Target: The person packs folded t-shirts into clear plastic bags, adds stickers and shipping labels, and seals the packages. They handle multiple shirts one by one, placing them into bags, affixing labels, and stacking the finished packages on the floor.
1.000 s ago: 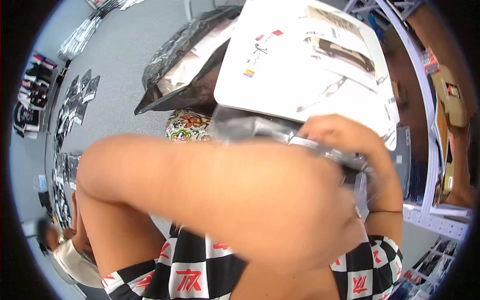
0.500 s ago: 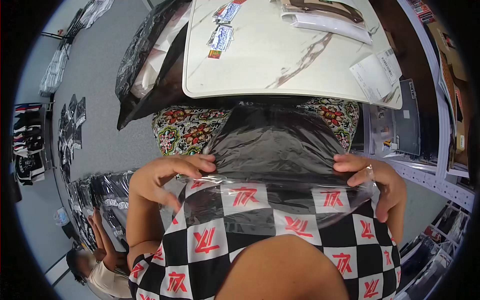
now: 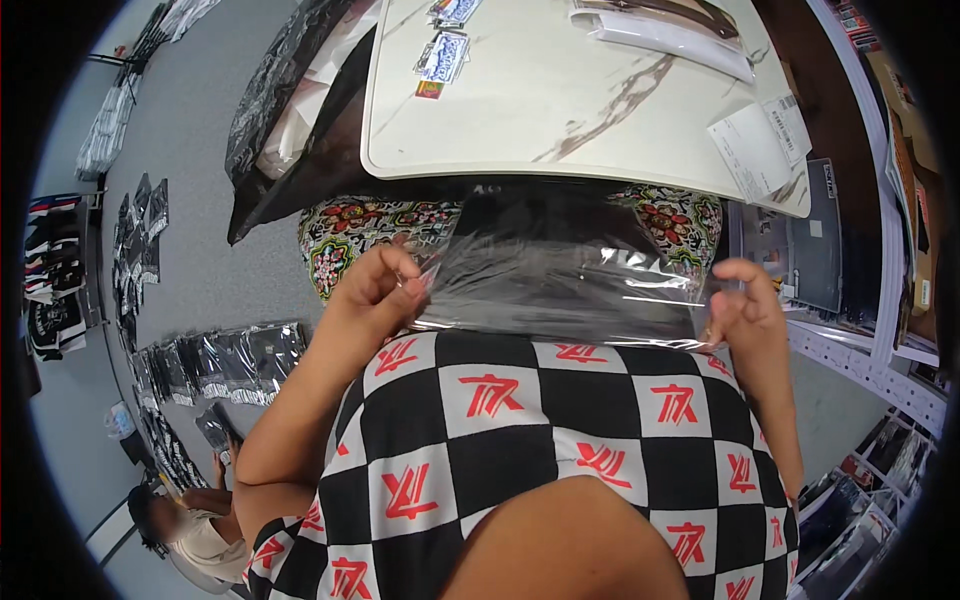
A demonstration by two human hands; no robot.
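Note:
A clear plastic bag (image 3: 570, 290) with something flat and black inside lies across my lap, over a colourful patterned cloth (image 3: 350, 235). What the black item is, I cannot make out. My left hand (image 3: 380, 295) pinches the bag's left edge between thumb and fingertips. At the opposite edge, my right hand (image 3: 745, 305) has its fingers curled in and grips the film near the corner. Light glints off the wrinkled plastic between the two hands. The bag's far end reaches under the table's front edge.
Ahead stands a white marbled table (image 3: 500, 120) with stickers (image 3: 443, 57), a paper label (image 3: 750, 150) and a clear-wrapped packet (image 3: 680, 40). A large black plastic sack (image 3: 270, 130) leans at its left. Packed black garments (image 3: 240, 365) lie on the floor near another person (image 3: 205, 530). Shelving (image 3: 880, 370) stands right.
The clear flap that lay toward my chest is now drawn away from me, over the black item. Both hands have moved farther forward. The other person's arms are lower.

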